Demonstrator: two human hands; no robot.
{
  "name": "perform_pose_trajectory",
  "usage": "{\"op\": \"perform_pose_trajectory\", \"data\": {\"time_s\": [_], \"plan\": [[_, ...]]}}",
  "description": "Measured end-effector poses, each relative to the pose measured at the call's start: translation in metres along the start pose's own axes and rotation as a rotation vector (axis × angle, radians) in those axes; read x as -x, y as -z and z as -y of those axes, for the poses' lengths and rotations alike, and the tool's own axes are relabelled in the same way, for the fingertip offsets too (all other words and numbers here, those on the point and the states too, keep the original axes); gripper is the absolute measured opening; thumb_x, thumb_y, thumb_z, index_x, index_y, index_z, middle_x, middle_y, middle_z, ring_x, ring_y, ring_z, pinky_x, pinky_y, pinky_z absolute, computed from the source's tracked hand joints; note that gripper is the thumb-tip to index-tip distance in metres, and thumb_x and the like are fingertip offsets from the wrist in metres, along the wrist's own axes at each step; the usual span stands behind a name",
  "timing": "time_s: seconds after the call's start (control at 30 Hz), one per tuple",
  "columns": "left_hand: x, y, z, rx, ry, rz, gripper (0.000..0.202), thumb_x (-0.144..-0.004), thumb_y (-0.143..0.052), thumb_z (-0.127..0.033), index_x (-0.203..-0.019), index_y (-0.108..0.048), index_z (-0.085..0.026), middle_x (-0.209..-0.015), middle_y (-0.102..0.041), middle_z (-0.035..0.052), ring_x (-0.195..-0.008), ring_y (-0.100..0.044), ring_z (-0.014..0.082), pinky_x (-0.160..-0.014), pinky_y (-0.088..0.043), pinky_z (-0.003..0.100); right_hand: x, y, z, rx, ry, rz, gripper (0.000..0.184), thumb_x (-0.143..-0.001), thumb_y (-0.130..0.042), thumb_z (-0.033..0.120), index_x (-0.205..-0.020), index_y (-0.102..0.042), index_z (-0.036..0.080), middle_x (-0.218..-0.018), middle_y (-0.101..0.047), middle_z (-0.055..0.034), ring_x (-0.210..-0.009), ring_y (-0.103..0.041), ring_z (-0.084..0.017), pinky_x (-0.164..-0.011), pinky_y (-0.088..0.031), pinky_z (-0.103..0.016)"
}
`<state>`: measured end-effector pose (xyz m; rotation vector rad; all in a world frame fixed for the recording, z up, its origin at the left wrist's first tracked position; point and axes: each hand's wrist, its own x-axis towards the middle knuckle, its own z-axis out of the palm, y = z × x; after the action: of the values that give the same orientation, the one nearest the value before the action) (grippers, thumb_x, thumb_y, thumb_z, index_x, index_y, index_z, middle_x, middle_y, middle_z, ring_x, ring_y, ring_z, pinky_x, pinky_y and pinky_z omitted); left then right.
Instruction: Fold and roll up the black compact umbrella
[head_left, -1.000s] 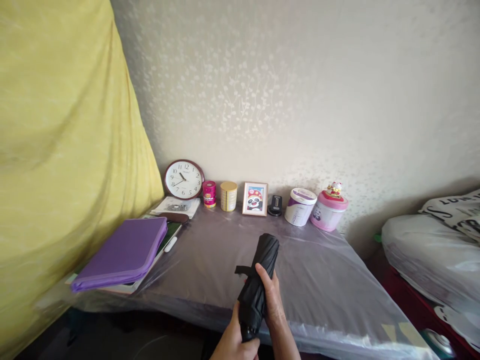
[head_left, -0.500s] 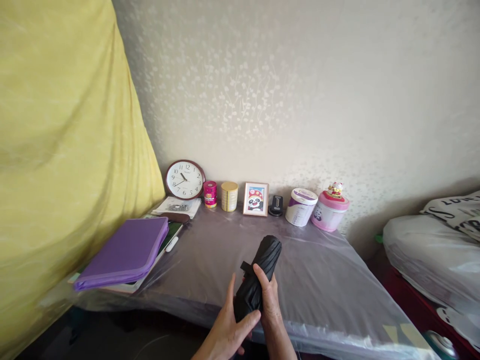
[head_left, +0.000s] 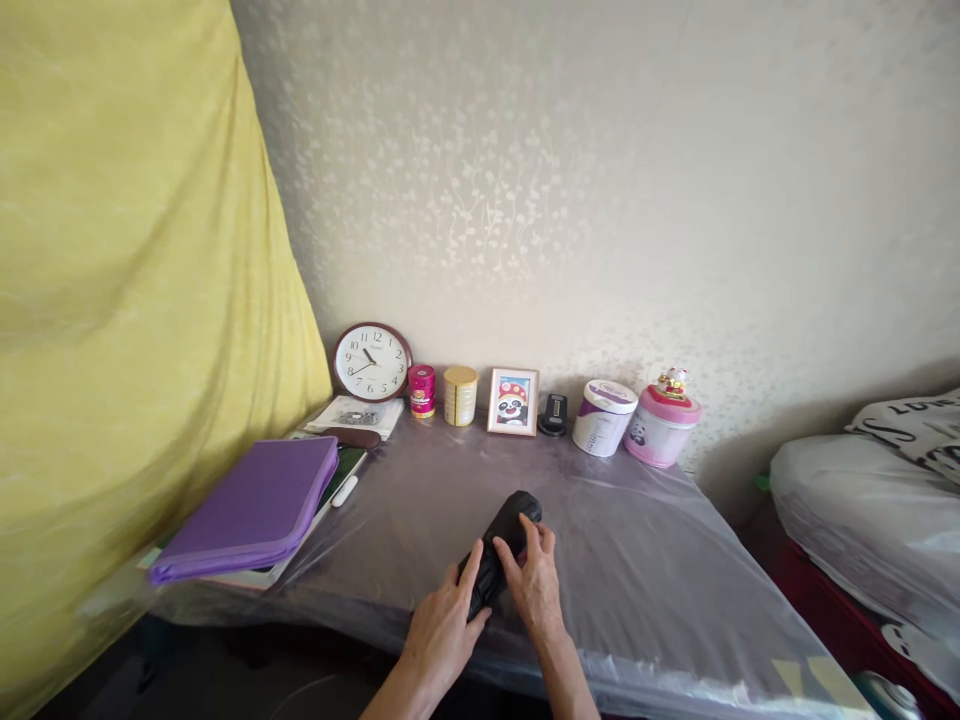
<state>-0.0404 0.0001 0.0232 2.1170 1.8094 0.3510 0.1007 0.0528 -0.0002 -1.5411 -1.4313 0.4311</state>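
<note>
A folded black umbrella [head_left: 504, 530] lies low on the plastic-covered table [head_left: 645, 560], near its front edge. My left hand [head_left: 442, 625] rests against the umbrella's near end, fingers curled along its left side. My right hand [head_left: 534, 585] presses on its right side, fingers bent over the dark fabric near the strap. Both hands hold the umbrella between them.
A purple zip folder [head_left: 251, 505] lies on books at the table's left. Along the wall stand a clock [head_left: 371, 361], two small tins [head_left: 441, 392], a panda picture frame [head_left: 513, 401] and two round tubs [head_left: 637, 422]. A yellow curtain [head_left: 127, 300] hangs left; bagged bedding [head_left: 862, 520] lies right.
The umbrella has come down from a raised, tilted hold to lie nearly flat on the table. My left hand slid up from its handle end to its side.
</note>
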Motion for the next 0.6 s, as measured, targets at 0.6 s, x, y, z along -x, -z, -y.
{"op": "perform_pose_trajectory", "data": {"time_s": [0.6], "plan": [[0.0, -0.001, -0.003, -0.192, -0.015, 0.017, 0.061, -0.088, -0.047, -0.027, -0.137, -0.017, -0.044, -0.115, -0.052, 0.0097, -0.077, -0.066, 0.0214, -0.068, -0.051, 0.033, 0.006, 0.026, -0.007, -0.52, 0.092, 0.294, 0.013, -0.083, -0.055, 0.033, -0.086, -0.059, 0.022, -0.082, -0.057, -0.0006, -0.069, -0.058, -0.013, -0.067, -0.049, -0.025]]}}
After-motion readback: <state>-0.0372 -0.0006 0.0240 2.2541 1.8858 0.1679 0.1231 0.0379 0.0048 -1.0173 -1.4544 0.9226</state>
